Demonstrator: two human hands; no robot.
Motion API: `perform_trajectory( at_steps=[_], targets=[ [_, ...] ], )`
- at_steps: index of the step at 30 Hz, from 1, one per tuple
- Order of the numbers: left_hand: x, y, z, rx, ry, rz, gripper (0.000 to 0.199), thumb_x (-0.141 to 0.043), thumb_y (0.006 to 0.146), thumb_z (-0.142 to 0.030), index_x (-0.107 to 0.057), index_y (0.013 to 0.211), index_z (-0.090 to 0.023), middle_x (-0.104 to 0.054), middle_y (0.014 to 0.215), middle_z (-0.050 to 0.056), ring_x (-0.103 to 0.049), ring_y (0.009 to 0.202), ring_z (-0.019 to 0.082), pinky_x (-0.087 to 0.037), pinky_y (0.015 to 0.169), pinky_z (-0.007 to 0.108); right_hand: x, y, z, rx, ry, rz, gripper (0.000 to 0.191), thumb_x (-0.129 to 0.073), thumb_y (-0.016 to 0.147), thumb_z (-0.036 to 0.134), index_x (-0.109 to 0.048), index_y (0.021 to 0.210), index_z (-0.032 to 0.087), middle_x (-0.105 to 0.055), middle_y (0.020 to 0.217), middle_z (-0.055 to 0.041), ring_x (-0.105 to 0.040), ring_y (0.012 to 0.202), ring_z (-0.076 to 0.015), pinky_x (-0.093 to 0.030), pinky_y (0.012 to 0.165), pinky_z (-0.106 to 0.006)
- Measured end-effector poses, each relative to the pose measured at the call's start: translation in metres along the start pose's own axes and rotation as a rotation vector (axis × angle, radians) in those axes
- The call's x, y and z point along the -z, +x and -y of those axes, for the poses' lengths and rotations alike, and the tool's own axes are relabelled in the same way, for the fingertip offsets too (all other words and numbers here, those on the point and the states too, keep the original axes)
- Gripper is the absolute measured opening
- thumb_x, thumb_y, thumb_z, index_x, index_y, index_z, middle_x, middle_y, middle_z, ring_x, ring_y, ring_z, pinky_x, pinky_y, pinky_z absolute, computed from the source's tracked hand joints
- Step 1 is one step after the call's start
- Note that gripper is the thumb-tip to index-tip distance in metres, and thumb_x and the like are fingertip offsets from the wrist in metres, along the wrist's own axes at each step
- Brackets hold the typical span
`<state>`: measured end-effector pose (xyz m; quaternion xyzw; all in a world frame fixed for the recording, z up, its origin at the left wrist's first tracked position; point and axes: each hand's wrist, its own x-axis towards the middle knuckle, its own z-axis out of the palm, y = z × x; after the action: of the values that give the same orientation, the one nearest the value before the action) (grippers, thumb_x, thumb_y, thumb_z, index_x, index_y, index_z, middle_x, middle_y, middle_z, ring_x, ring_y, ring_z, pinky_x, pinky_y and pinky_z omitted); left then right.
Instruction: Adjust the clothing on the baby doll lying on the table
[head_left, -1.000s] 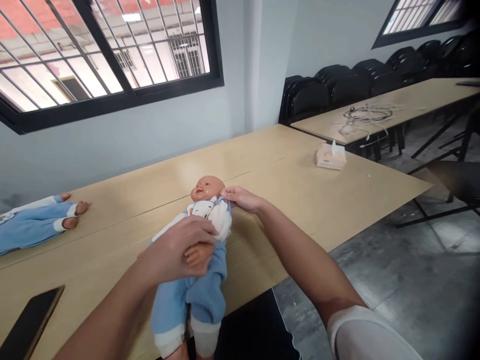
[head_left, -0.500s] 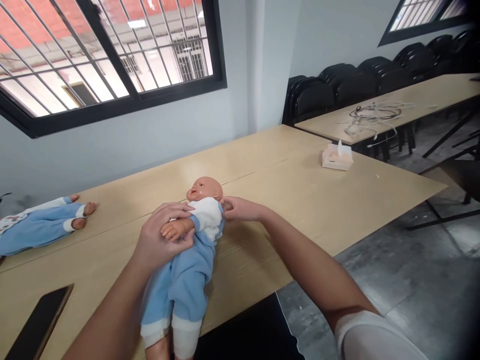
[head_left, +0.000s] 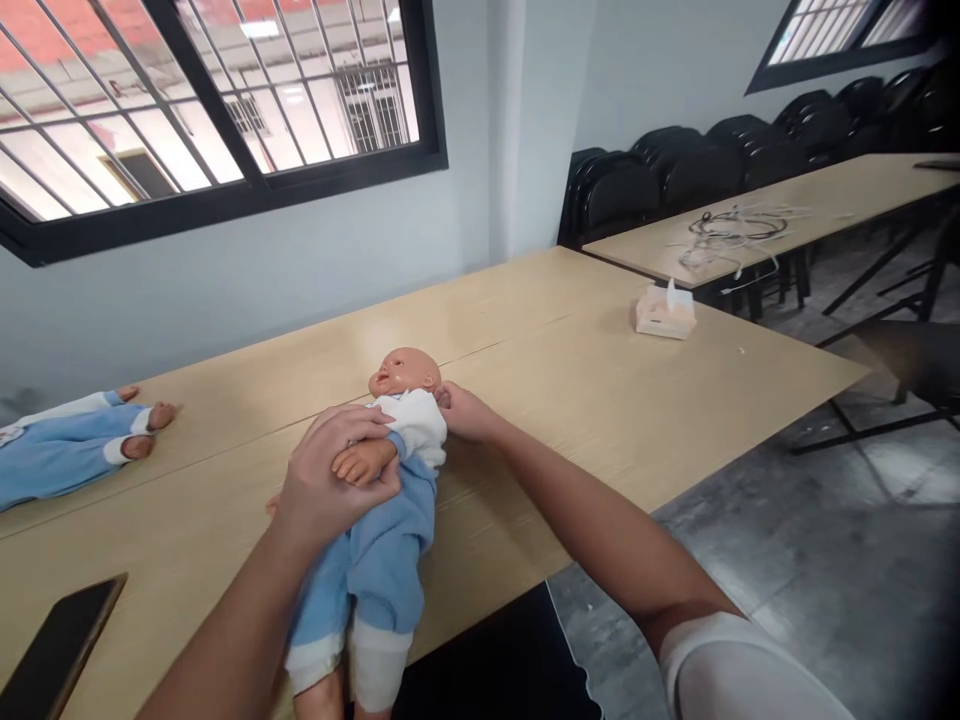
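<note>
A baby doll in a blue and white suit lies on the wooden table, rolled toward its side, head pointing away from me. My left hand is closed around the doll's bare arm over its chest. My right hand pinches the white cloth at the doll's shoulder, just behind its neck. The doll's feet hang at the table's near edge.
A second doll in blue lies at the far left of the table. A dark phone rests at the near left edge. A tissue box stands further right. Behind are another table with cables and stacked black chairs.
The doll has been rolled from its back toward its side. My left hand lifted the doll's arm up across its chest. My right hand stayed at the shoulder.
</note>
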<state>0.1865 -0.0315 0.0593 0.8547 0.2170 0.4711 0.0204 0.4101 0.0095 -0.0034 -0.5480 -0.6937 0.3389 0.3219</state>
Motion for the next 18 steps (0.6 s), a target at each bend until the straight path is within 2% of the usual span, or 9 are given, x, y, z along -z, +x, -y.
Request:
perform_trajectory(
  at_steps=[2, 4, 6, 9, 12, 14, 18],
  targets=[
    [-0.001, 0.002, 0.001, -0.016, 0.026, 0.000, 0.038, -0.075, 0.071, -0.007, -0.062, 0.104, -0.021, -0.073, 0.104, 0.005, -0.071, 0.101, 0.024, -0.058, 0.095, 0.044, 0.004, 0.001, -0.010, 0.095, 0.094, 0.224, 0.039, -0.064, 0.093, 0.037, -0.069, 0.129, 0.022, -0.076, 0.112, -0.0038, -0.068, 0.095, -0.0197, -0.051, 0.079, -0.026],
    [0.000, 0.002, 0.002, -0.011, 0.026, 0.002, 0.038, -0.075, 0.072, -0.008, -0.062, 0.105, -0.021, -0.073, 0.105, 0.005, -0.071, 0.101, 0.024, -0.058, 0.095, 0.044, 0.005, 0.003, -0.021, 0.092, 0.072, 0.364, 0.032, -0.066, 0.090, 0.034, -0.075, 0.118, 0.021, -0.077, 0.108, -0.0037, -0.068, 0.095, -0.0206, -0.051, 0.079, -0.026],
    [0.002, 0.002, 0.002, 0.014, 0.006, -0.008, 0.037, -0.076, 0.072, -0.009, -0.062, 0.104, -0.021, -0.073, 0.104, 0.005, -0.070, 0.101, 0.024, -0.058, 0.094, 0.044, 0.000, 0.005, -0.028, 0.042, -0.056, 0.339, 0.027, -0.066, 0.089, 0.037, -0.078, 0.107, 0.020, -0.077, 0.104, -0.0054, -0.068, 0.095, -0.0225, -0.050, 0.077, -0.027],
    [0.005, 0.001, 0.001, 0.057, -0.029, -0.014, 0.034, -0.075, 0.072, -0.010, -0.063, 0.102, -0.021, -0.073, 0.102, 0.005, -0.071, 0.100, 0.024, -0.059, 0.091, 0.042, -0.013, 0.009, -0.027, -0.089, -0.310, 0.158, 0.035, -0.064, 0.090, 0.047, -0.079, 0.095, 0.017, -0.077, 0.098, -0.0132, -0.069, 0.088, -0.0258, -0.046, 0.071, -0.029],
    [0.004, 0.001, 0.003, 0.043, -0.001, -0.014, 0.034, -0.075, 0.073, -0.010, -0.063, 0.102, -0.021, -0.073, 0.101, 0.005, -0.071, 0.099, 0.024, -0.059, 0.092, 0.042, -0.018, 0.011, -0.021, -0.104, -0.400, 0.088, 0.038, -0.063, 0.090, 0.050, -0.078, 0.097, 0.016, -0.076, 0.103, -0.0150, -0.068, 0.087, -0.0252, -0.042, 0.069, -0.029],
    [0.001, 0.002, 0.006, 0.016, 0.044, -0.012, 0.034, -0.075, 0.073, -0.010, -0.062, 0.103, -0.021, -0.073, 0.101, 0.004, -0.070, 0.099, 0.024, -0.058, 0.093, 0.042, -0.009, 0.010, -0.021, -0.060, -0.381, 0.119, 0.036, -0.057, 0.094, 0.047, -0.077, 0.096, 0.017, -0.076, 0.103, -0.0113, -0.066, 0.084, -0.0214, -0.040, 0.067, -0.027],
    [-0.010, 0.004, 0.015, -0.042, 0.111, 0.045, 0.034, -0.073, 0.077, -0.012, -0.061, 0.107, -0.022, -0.072, 0.106, 0.005, -0.069, 0.103, 0.024, -0.056, 0.096, 0.043, 0.019, -0.002, -0.023, 0.028, -0.305, 0.151, 0.051, -0.042, 0.102, 0.051, -0.067, 0.075, 0.015, -0.066, 0.073, -0.0042, -0.053, 0.065, -0.0151, -0.034, 0.060, -0.026]
  ],
)
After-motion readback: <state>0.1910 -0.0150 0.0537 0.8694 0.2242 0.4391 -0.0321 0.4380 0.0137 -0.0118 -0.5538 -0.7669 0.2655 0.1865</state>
